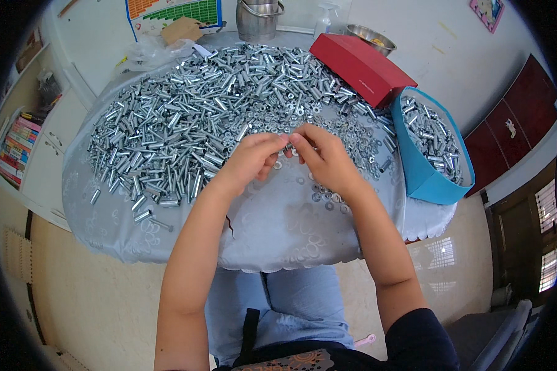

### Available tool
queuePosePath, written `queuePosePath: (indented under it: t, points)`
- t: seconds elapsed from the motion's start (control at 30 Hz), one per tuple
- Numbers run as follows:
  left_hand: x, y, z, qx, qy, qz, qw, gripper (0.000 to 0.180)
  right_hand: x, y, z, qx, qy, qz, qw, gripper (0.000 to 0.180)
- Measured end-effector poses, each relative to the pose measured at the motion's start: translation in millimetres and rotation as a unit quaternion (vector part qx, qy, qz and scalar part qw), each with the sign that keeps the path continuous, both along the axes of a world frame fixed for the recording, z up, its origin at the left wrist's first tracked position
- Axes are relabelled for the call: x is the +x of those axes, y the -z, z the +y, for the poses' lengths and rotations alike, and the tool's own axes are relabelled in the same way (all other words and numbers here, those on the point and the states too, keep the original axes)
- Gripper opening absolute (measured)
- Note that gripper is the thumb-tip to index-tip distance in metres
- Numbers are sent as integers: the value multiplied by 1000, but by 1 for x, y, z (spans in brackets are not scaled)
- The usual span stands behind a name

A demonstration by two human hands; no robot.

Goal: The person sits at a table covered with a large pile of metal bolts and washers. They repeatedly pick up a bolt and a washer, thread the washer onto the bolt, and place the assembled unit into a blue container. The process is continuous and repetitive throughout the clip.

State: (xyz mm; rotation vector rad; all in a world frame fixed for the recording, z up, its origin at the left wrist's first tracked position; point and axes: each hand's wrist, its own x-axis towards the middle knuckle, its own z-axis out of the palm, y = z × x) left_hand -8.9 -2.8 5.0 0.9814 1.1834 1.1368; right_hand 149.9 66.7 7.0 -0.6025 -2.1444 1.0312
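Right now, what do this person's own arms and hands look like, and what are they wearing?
Both forearms are bare. The left hand and right hand wear no gloves; no rings or watch show. A dark short sleeve covers the right upper arm.

At the centre of the frame the left hand [249, 159] and the right hand [323, 156] meet fingertip to fingertip, sharing a grip on a small metal piece [287, 148] above the cloth-covered bench [278, 229]. A heap of silvery metal sleeves [192, 117] fills the upper left; loose washers [328, 198] lie under the right hand. At right stand a blue bin [424, 179] and a red box [359, 68].
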Motion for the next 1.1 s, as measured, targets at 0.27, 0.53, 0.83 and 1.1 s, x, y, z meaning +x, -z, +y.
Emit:
queuePosePath:
  t: [0.27,0.53,0.83,1.1]
  points:
    - [-1,1,2,7,-40,0,999,29,-1,1,1,-91,-36,64,993,18]
    - [0,-1,0,19,-27,-14,999,28,-2,7,7,-108,-38,116,987,17]
    - [0,1,1,19,-30,9,999,27,-3,4,2,-151,-14,87,985,20]
    - [-1,1,1,6,-59,-16,998,27,1,7,7,-79,-25,16,996,21]
